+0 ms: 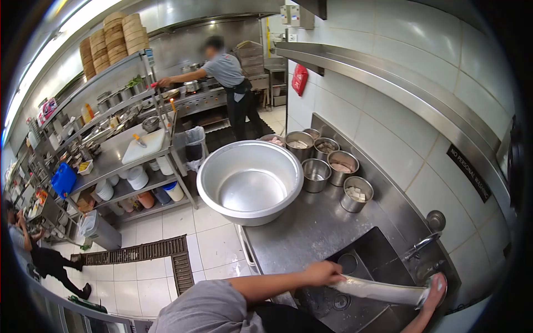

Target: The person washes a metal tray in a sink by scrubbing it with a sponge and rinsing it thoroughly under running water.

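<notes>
Over the sink (pixel 377 250), a long, pale, silvery object (pixel 383 289) is held level between my hands; its exact kind is unclear. My left hand (pixel 325 273) closes round its left end. At its right end my right hand (pixel 436 291) grips it, close to the tap (pixel 425 244), with some fingers hidden. Beyond my left arm a large, wide metal basin (pixel 250 213) rests at the counter's left edge with bare metal inside. Behind it stand several small steel pots, among them one with white chunks (pixel 355 194) and one with pinkish food (pixel 342 166).
A steel wall shelf (pixel 400 83) runs above the counter (pixel 311 238). A co-worker (pixel 227 77) reaches across the stove at the back; another person (pixel 44 255) stands at far left. Shelving (pixel 114 161) with bowls lines the left side. A floor drain grate (pixel 133 252) crosses the tiles.
</notes>
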Demonstrator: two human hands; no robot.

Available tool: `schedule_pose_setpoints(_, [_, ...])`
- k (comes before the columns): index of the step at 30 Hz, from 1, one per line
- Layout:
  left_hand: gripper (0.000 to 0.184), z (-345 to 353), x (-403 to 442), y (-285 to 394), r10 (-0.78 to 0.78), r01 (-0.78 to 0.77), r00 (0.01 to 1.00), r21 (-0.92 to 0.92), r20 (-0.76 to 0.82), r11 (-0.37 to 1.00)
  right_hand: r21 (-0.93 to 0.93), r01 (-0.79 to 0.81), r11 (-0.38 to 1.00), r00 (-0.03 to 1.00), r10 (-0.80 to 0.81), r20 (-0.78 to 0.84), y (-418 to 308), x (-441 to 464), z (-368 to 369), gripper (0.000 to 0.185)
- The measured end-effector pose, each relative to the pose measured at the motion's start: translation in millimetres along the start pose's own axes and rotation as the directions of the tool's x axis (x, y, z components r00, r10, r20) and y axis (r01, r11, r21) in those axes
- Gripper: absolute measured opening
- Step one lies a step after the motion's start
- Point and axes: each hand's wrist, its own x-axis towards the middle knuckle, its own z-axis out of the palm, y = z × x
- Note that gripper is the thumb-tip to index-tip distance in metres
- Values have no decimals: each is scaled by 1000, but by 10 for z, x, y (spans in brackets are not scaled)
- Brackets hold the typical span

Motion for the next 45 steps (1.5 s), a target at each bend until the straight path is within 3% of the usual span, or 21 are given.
schedule_pose_setpoints(2, [42,419,119,210,58,-59,998,-71,-13,996,-350,231,908,971,-193,140,-194,-181,347,26])
schedule_pose_setpoints(5, [36,824,378,571,132,-143,989,-203,-69,969,-492,176,853,939,5,344,-962,-438,1203,26])
schedule_pose_setpoints(7, [28,1043,483,662,212,-374,903,-441,-374,816,-594,319,738,904,-47,426,-791,-606,1483,31])
schedule_pose_setpoints(8, [25,1114,434,650,139,-380,852,-414,-504,827,-585,378,718,891,-109,442,-837,-678,1581,29])
schedule_pose_setpoints(9, [25,1118,383,606,139,-379,857,-422,-497,824,-593,370,715,894,-100,437,-792,-726,1599,29])
schedule_pose_setpoints(11, [27,1073,285,496,-40,-93,965,-483,-258,870,-530,311,789,898,-62,435,-644,-816,1597,27])
schedule_pose_setpoints(13, [35,930,207,486,-68,-93,945,-460,-321,883,-515,355,780,886,-105,453,-353,-821,1431,28])
schedule_pose_setpoints(15, [43,767,157,469,-305,39,895,-626,-325,779,-630,347,695,914,-98,394,-48,-799,1206,25])
schedule_pose_setpoints(16, [47,720,163,448,-339,40,870,-633,-359,773,-687,233,688,943,11,331,123,-783,1075,25])
schedule_pose_setpoints(19, [47,807,162,368,-357,94,861,-578,-361,811,-691,90,717,987,27,156,195,-949,1324,28])
schedule_pose_setpoints(20, [47,853,158,375,-359,95,860,-578,-362,810,-698,211,685,977,-117,181,202,-1039,1488,29])
schedule_pose_setpoints(21, [48,904,179,395,-338,53,847,-567,-410,822,-694,200,691,973,-58,222,-193,-1122,1690,28])
schedule_pose_setpoints(23, [49,904,169,439,-314,15,835,-552,-452,834,-600,306,739,943,-151,296,-340,-1122,1751,28])
schedule_pose_setpoints(27, [49,820,177,316,-350,72,856,-582,-382,810,-664,354,659,932,-187,311,162,-878,1219,29])
schedule_pose_setpoints(29, [50,789,188,267,-381,109,858,-602,-345,791,-714,135,687,980,12,197,409,-785,987,30])
schedule_pose_setpoints(30, [50,764,164,291,-381,109,852,-591,-359,799,-770,162,617,984,-41,174,300,-824,1101,31])
schedule_pose_setpoints(32, [50,779,153,357,-353,74,838,-554,-415,829,-719,69,691,989,49,141,96,-956,1463,33])
schedule_pose_setpoints(35, [51,977,175,425,-323,-45,812,-604,-486,796,-665,350,660,926,-136,352,-286,-1146,1898,32])
schedule_pose_setpoints(36, [53,948,166,404,-384,67,855,-660,-349,749,-683,325,654,936,-118,333,-296,-1169,1799,33])
schedule_pose_setpoints(41, [59,777,102,268,-477,221,831,-616,-287,756,-791,121,600,989,-10,144,389,-801,916,33])
schedule_pose_setpoints(45, [60,808,82,261,-489,199,803,-621,-340,758,-776,228,588,973,-101,209,268,-934,1223,33])
